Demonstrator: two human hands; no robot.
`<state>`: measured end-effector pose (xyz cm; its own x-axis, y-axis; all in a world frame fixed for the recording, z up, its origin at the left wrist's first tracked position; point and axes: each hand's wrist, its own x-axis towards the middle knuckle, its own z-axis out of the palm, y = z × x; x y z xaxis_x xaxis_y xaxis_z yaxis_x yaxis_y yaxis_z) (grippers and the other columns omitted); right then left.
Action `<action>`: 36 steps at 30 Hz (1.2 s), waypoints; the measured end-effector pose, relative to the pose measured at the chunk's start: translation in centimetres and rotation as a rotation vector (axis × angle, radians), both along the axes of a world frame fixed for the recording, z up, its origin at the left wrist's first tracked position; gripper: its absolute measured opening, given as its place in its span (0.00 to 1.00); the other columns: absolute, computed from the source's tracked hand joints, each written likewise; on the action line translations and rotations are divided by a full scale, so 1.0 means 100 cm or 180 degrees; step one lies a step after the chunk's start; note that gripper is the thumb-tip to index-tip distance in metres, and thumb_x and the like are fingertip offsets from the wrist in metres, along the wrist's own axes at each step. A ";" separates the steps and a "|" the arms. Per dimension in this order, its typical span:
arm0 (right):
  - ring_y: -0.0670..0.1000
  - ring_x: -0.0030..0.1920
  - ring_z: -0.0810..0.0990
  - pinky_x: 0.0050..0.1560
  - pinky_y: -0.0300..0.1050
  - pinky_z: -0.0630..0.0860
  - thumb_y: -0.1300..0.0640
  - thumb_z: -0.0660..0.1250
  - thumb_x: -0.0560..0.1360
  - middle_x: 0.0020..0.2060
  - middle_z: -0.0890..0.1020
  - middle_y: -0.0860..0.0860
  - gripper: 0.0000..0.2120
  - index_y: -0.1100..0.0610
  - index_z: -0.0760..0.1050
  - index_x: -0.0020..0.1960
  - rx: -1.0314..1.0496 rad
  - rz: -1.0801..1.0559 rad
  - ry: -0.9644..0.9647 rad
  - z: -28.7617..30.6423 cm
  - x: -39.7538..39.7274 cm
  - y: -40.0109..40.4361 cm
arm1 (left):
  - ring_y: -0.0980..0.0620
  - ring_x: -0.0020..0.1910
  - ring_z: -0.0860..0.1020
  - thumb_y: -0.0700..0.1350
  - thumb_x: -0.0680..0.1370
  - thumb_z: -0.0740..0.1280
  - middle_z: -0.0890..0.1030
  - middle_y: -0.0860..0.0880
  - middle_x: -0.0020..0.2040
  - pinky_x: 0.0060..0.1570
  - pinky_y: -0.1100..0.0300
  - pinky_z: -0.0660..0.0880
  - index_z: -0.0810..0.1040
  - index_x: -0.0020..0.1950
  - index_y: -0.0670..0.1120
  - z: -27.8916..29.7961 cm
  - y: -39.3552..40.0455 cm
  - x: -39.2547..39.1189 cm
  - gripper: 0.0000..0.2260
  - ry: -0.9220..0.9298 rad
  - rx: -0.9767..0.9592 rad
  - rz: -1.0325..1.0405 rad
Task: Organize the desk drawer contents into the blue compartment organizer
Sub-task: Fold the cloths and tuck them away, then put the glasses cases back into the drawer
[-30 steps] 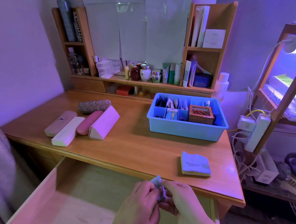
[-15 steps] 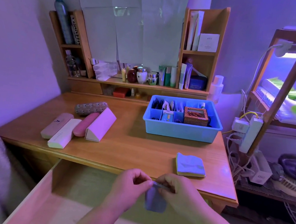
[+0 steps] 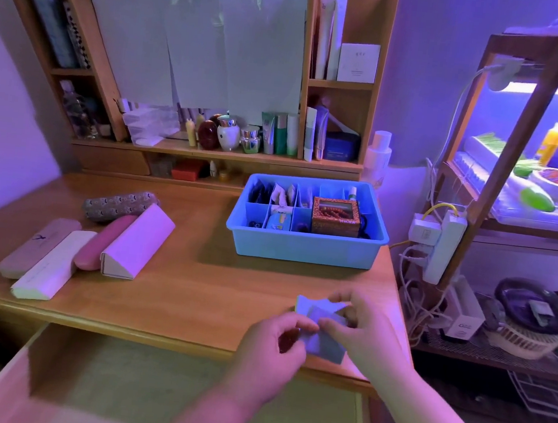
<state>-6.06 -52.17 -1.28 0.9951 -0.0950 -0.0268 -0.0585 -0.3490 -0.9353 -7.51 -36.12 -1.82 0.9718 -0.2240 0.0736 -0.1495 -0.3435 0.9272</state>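
Organizer (image 3: 304,248) sits on the desk (image 3: 195,271) beyond my hands. My left hand (image 3: 274,345) pinches the blue cloth (image 3: 323,336) at its left edge; my right hand (image 3: 365,327) pinches its right, above the open drawer (image 3: 115,383).

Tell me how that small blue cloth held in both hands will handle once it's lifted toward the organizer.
The blue cloth looks thin and creased between the left hand and right hand, so it is probably floppy and will droop if held by one corner. It seems very light. It likely won't roll or break.
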 end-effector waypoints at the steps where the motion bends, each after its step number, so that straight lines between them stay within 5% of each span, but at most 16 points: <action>1: 0.43 0.29 0.73 0.28 0.34 0.67 0.63 0.73 0.70 0.32 0.78 0.49 0.14 0.49 0.72 0.48 -0.0119 0.0010 -0.0107 0.001 0.010 -0.003 | 0.59 0.28 0.69 0.34 0.73 0.65 0.75 0.55 0.31 0.31 0.67 0.67 0.80 0.41 0.57 -0.001 -0.005 0.009 0.16 -0.0050 0.0070 0.0073; 5: 0.46 0.33 0.71 0.34 0.37 0.66 0.62 0.70 0.70 0.34 0.75 0.46 0.15 0.49 0.72 0.53 -0.0971 0.0050 -0.0402 -0.010 0.045 -0.012 | 0.60 0.25 0.68 0.35 0.74 0.64 0.71 0.56 0.29 0.29 0.73 0.64 0.81 0.51 0.52 -0.017 -0.020 0.037 0.14 -0.0159 0.0373 0.0389; 9: 0.50 0.43 0.77 0.40 0.42 0.68 0.58 0.67 0.72 0.46 0.75 0.46 0.14 0.50 0.74 0.57 -0.1950 0.0201 -0.0520 -0.037 0.052 -0.015 | 0.60 0.31 0.70 0.43 0.75 0.65 0.72 0.58 0.33 0.37 0.68 0.68 0.80 0.57 0.51 -0.037 -0.023 0.044 0.12 -0.0301 0.1055 0.0388; 13: 0.51 0.46 0.78 0.38 0.41 0.63 0.51 0.70 0.72 0.51 0.75 0.47 0.14 0.49 0.76 0.56 -0.1845 -0.0114 -0.0446 -0.042 0.048 -0.017 | 0.60 0.27 0.68 0.45 0.74 0.67 0.70 0.59 0.24 0.34 0.65 0.67 0.81 0.56 0.53 -0.036 -0.013 0.043 0.11 -0.0233 0.0946 0.0169; 16: 0.52 0.46 0.77 0.40 0.41 0.64 0.55 0.71 0.71 0.50 0.75 0.47 0.12 0.52 0.78 0.54 -0.1841 -0.0281 -0.1015 -0.033 0.039 -0.008 | 0.59 0.27 0.66 0.40 0.75 0.67 0.67 0.57 0.26 0.30 0.68 0.64 0.80 0.52 0.58 -0.029 0.006 0.033 0.13 -0.0398 0.0480 0.0207; 20: 0.52 0.42 0.77 0.40 0.43 0.72 0.59 0.69 0.71 0.43 0.79 0.46 0.04 0.54 0.79 0.45 -0.1879 0.0327 -0.1711 -0.017 0.022 0.037 | 0.61 0.28 0.69 0.38 0.76 0.67 0.72 0.61 0.28 0.30 0.73 0.63 0.81 0.48 0.57 -0.029 0.064 0.013 0.13 -0.0524 0.0267 0.0644; 25: 0.48 0.48 0.79 0.49 0.39 0.73 0.57 0.65 0.74 0.48 0.80 0.44 0.06 0.50 0.80 0.48 -0.1865 0.1492 -0.1162 -0.018 0.035 0.118 | 0.62 0.29 0.71 0.37 0.75 0.67 0.76 0.60 0.31 0.30 0.73 0.65 0.81 0.47 0.55 -0.028 0.151 0.009 0.12 -0.0512 0.0215 0.1359; 29: 0.45 0.51 0.78 0.50 0.38 0.72 0.51 0.63 0.75 0.52 0.78 0.39 0.07 0.44 0.78 0.51 -0.1760 0.1447 -0.0765 -0.025 0.071 0.175 | 0.60 0.33 0.73 0.37 0.75 0.67 0.78 0.58 0.36 0.38 0.67 0.70 0.80 0.46 0.58 -0.015 0.216 0.033 0.14 -0.0574 0.0343 0.1698; 33: 0.47 0.59 0.75 0.57 0.36 0.68 0.52 0.64 0.75 0.59 0.76 0.41 0.12 0.45 0.77 0.58 -0.1971 0.1433 -0.0962 -0.037 0.110 0.203 | 0.64 0.42 0.76 0.40 0.77 0.66 0.79 0.62 0.44 0.42 0.76 0.71 0.77 0.48 0.61 0.006 0.273 0.084 0.13 -0.0754 0.0818 0.1749; 36: 0.47 0.66 0.69 0.66 0.37 0.60 0.49 0.64 0.75 0.65 0.71 0.41 0.15 0.43 0.74 0.62 -0.2388 0.1606 -0.1096 -0.056 0.122 0.205 | 0.62 0.46 0.77 0.39 0.77 0.65 0.80 0.56 0.52 0.45 0.79 0.68 0.78 0.56 0.53 0.015 0.304 0.131 0.11 -0.0856 0.1142 0.1747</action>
